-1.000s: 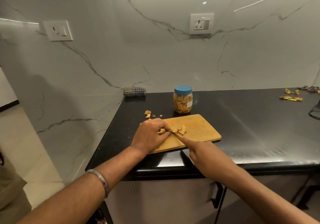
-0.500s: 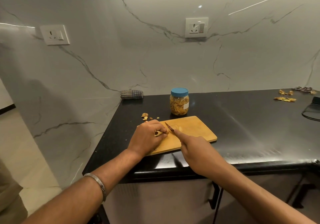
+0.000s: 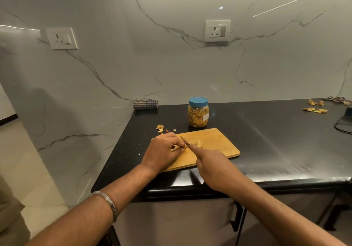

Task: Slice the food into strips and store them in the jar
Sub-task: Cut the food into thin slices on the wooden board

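**Slicing on board, blade beside held piece**

Bench (image 3: 266, 141) carries cutting board (image 3: 215, 143); lidded jar (image 3: 198, 112) just behind. Left hand (image 3: 162, 152) pinches food piece (image 3: 175, 147). Right hand (image 3: 213, 165) clenched round knife (image 3: 185, 142), blade pointing away, immediately right of piece.

Bare counter (image 3: 266, 131) lies right of the cutting board (image 3: 219, 141); the jar (image 3: 198, 112) stands just behind it.

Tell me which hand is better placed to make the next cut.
Right. The right hand grips the small knife, blade at the food piece that the left hand pins on the wooden cutting board.
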